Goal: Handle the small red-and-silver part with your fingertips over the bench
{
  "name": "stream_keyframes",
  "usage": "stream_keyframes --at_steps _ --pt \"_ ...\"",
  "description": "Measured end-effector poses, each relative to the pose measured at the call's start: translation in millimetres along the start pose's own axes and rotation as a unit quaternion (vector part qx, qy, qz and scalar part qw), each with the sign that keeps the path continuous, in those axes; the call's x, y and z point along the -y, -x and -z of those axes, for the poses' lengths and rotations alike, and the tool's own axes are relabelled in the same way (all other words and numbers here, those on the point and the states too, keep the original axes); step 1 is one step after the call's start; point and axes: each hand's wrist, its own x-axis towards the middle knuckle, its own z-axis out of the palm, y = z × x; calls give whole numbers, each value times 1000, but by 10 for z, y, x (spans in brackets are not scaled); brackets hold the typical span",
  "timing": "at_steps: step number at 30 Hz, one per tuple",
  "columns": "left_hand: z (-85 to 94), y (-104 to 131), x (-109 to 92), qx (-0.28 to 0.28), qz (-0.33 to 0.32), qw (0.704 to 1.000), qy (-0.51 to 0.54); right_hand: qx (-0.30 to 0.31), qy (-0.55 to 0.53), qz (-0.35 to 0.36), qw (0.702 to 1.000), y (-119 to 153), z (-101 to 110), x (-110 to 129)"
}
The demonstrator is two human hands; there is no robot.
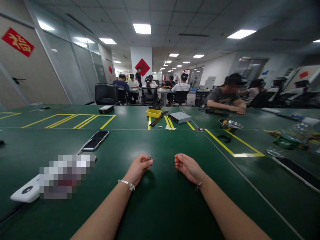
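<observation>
1. Just below the centre of the frame, the left hand [137, 170] pinches a small grey piece [149, 157] between thumb and curled fingers.
2. Right of it, at the same height, the right hand [191, 168] has its fingertips closed on a small orange piece [176, 157].
3. The two hands are apart, above the green table [160, 206]; the exact shape of either piece is too small to tell.
4. Left of centre lies a dark-screened phone [96, 140]; a white device [28, 192], partly blurred out, is at lower left.
5. Above the hands, a yellow tray [153, 114] stands near a grey box [179, 117].
6. A metal bowl [234, 125] sits right of centre, below a seated co-worker [222, 98].
</observation>
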Motion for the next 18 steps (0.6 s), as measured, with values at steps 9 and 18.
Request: stream_keyframes --at_steps 9,18 --pt "-191 31 118 -2 -118 966 -228 12 11 36 999 11 65 -13" --pt "-191 39 214 -18 -136 933 -332 -105 9 109 988 -20 19 -59"
